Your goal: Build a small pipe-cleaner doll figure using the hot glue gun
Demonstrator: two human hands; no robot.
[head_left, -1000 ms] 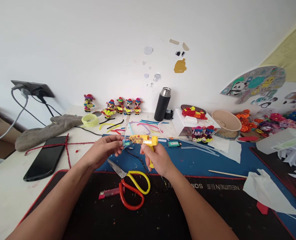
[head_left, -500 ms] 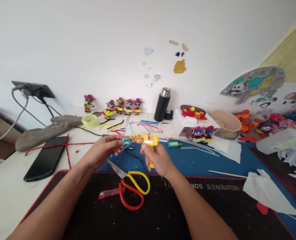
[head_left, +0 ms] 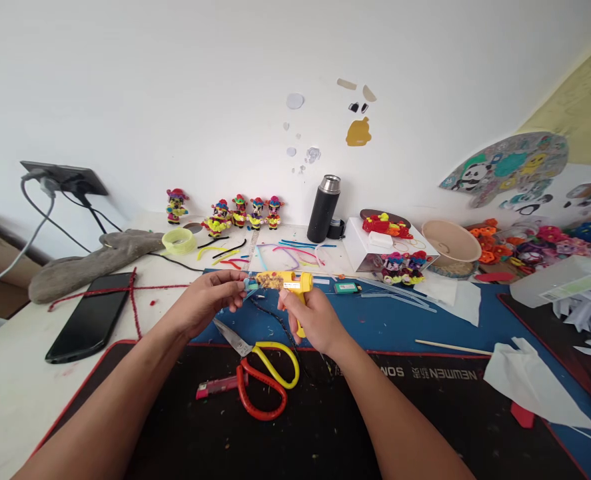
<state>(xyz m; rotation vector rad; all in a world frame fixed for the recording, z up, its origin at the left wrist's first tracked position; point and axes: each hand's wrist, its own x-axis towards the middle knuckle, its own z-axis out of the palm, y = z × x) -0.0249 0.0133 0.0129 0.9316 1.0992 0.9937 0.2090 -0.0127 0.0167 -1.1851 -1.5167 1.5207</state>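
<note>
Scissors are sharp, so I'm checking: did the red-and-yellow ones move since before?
No, the scissors haven't shifted any way; they sit the same against the black mat.

Glue gun (head_left: 291,284) — perhaps against blue piece (head_left: 250,285)

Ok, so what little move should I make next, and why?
Perhaps steady the small blue piece in your left hand and give the yellow glue gun a light squeeze with your right hand. The gun's front end points at the piece, very close to it, and your right hand already has the handle. Whether they touch is too small to tell, so go gently.
</note>
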